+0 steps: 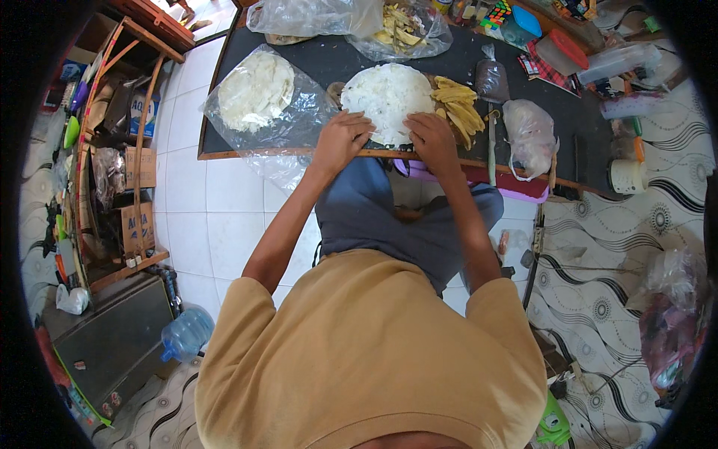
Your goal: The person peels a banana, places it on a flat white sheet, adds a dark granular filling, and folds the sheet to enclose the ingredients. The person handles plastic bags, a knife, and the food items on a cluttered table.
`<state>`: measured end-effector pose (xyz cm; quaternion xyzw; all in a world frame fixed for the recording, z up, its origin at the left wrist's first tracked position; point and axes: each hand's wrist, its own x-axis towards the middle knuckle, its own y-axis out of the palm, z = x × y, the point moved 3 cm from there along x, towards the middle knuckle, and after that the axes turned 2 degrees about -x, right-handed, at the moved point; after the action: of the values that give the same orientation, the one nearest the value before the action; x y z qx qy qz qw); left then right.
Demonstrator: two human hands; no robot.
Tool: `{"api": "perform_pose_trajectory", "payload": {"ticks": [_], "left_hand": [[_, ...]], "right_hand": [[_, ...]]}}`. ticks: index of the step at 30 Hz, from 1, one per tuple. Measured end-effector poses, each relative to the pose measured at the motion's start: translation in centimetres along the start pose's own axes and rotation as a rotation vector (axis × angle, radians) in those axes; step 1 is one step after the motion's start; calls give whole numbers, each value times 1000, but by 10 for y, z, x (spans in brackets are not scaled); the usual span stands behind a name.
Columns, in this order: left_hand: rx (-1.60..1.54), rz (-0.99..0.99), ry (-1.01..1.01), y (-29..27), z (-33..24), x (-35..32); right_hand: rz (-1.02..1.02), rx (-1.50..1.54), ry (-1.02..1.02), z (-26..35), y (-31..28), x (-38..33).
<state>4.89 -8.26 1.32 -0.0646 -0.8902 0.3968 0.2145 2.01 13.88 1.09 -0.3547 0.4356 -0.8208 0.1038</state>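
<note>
While both hands [385, 141] (fingers curled) grip its near edge, white wrapper [387, 101] lies just beyond.

So there's a stack of flat white rounds on clear plastic [256, 90] at the table's [344, 54] left end, a knotted white bag [529, 135] to the right, a red-lidded tub [562, 51] further back, and a blue water jug [187, 334] lying on the floor beside a cluttered wooden shelf [112, 150].

A round white wrapper sheet [387, 101] lies flat at the table's near edge.
</note>
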Motion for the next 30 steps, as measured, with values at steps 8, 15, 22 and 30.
{"api": "perform_pose_trajectory", "payload": {"ticks": [8, 15, 22, 30], "left_hand": [[-3, -39, 11, 4, -4, -3], [-6, -11, 12, 8, -3, -3], [-76, -111, -40, -8, -24, 13], [144, 20, 110, 43, -21, 56]], "right_hand": [[-30, -19, 41, -4, -5, -10], [-6, -76, 43, -10, -2, -18], [-140, 16, 43, 18, -35, -21], [-270, -168, 504, -25, -35, -50]]}}
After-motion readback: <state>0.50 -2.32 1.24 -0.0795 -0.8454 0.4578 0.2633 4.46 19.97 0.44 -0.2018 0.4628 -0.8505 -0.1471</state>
